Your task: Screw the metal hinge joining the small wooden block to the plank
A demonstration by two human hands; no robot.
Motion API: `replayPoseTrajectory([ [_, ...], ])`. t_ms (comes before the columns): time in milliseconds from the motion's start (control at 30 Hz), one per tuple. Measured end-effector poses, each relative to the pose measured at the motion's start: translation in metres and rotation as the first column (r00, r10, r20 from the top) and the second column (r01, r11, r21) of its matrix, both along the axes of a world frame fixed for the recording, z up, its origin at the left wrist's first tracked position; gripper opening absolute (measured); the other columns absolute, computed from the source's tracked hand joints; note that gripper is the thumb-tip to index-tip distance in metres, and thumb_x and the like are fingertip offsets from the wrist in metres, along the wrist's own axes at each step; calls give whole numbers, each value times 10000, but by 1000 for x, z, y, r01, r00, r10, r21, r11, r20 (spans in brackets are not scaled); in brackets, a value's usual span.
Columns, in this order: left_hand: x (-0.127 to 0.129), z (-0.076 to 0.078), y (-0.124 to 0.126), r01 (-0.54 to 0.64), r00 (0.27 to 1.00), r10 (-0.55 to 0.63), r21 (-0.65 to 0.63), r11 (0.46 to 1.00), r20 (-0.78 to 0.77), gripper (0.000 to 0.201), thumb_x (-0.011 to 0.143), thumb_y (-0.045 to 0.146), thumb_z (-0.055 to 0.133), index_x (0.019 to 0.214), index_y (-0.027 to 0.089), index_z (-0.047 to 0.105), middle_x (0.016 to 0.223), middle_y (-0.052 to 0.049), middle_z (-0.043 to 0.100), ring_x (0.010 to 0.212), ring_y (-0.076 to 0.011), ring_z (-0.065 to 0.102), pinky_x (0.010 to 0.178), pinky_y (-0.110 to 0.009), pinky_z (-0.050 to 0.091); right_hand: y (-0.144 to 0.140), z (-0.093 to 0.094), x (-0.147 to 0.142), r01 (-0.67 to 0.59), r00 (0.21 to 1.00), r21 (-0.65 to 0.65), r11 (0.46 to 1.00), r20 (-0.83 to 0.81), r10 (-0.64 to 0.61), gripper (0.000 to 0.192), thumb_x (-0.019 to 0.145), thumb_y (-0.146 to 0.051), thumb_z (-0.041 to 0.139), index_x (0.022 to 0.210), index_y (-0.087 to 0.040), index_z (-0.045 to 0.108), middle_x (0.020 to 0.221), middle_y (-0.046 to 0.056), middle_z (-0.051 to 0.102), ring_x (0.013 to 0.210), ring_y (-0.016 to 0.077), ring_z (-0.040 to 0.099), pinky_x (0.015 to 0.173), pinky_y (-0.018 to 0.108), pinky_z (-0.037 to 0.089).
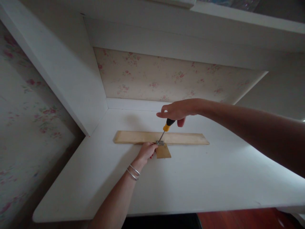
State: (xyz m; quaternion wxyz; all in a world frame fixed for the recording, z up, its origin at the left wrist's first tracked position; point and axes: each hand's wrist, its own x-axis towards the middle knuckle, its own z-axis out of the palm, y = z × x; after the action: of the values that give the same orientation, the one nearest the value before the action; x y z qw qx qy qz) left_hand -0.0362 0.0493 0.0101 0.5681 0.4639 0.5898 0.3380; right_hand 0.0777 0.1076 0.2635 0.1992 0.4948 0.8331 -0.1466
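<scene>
While my left hand (146, 152) pinches the small wood block (163, 152) at its left edge, fingers pressed together against it, my right hand (177, 109) is closed around the black-and-yellow handle of the screwdriver (166, 126), with the shaft angled down to the metal hinge (160, 143).

1. Near zone. I see the white desk (190, 184) running out to its front edge, with dark space and red floor below. Two bangles (132, 172) sit on my left wrist. Room for my forearms is wide on both sides.

2. Work zone. The block lies just in front of the long wood strip (186, 138), touching it at the hinge, which bridges the two pieces. The strip lies flat, left to right, near the middle of the desk. I judge the hinge to be set in place and its fastening in progress; I cannot tell how many screws are seated, or whether the tip is engaged in a screw head. What remains, by my judgement, is tightening.

3. Far zone. Beyond the strip, the desk meets a low white ledge and the floral back panel (166, 76). A white side panel (71, 73) closes the left, and a shelf (190, 41) overhangs above. Clearance above my right hand is ample; the strip's left end lies near the side panel.
</scene>
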Motion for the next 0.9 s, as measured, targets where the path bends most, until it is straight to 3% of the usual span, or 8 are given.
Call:
replayPoseTrajectory([
  [100,0,0,0,-4,1000,4,-10,1000,9,176,768,244,540,632,141,584,438,58,413,360,-77,362,357,-208,230,3,0,1,-26,998,37,999,50,24,391,901,-423,425,1144,-153,569,754,102,677,531,201,603,540,326,407],
  [233,0,2,0,-6,1000,6,-5,1000,4,196,768,212,529,590,139,562,435,56,409,354,-73,350,353,-213,230,10,-4,3,-241,969,158,958,-22,247,500,709,-279,666,1188,-202,548,1024,100,659,756,218,635,616,293,424],
  [400,1,4,1,-7,1000,7,-5,1000,6,197,783,219,559,607,133,583,440,58,421,349,-65,348,360,-209,217,14,-3,-1,-33,999,71,997,-16,34,470,819,-557,508,1054,-160,604,733,63,681,572,174,623,557,277,408],
  [500,1,4,0,-8,1000,8,-1,1000,14,203,788,219,563,605,134,582,435,60,417,350,-64,343,361,-209,215,15,-4,-2,-70,998,131,989,5,70,360,862,-464,460,932,-157,635,609,46,653,541,165,613,549,270,399],
  [567,1,4,0,-4,1000,4,1,1000,20,217,789,220,558,589,137,571,424,59,407,351,-67,341,359,-210,217,17,-5,-1,-107,993,135,985,-35,112,278,804,-331,538,1019,-172,612,711,46,681,563,159,616,535,259,399],
  [633,1,4,0,-1,1000,1,1,1000,20,224,787,224,561,581,137,569,420,59,403,351,-67,342,359,-209,219,18,-7,0,-129,988,128,983,-71,139,418,714,-246,612,1126,-192,567,867,53,694,602,155,621,530,248,402],
  [800,0,4,0,-3,1000,3,6,1000,16,220,787,255,575,608,128,595,447,56,428,357,-60,349,368,-206,219,17,-4,-3,-24,999,95,995,-25,26,323,780,-405,559,978,-164,643,693,58,675,565,173,617,526,263,409],
  [900,0,4,0,-3,1000,3,7,1000,13,222,790,243,565,598,132,586,435,58,421,349,-61,342,368,-210,217,18,-3,-2,-80,997,148,986,-2,81,296,817,-398,504,908,-160,655,621,51,656,538,169,609,535,266,400],
])
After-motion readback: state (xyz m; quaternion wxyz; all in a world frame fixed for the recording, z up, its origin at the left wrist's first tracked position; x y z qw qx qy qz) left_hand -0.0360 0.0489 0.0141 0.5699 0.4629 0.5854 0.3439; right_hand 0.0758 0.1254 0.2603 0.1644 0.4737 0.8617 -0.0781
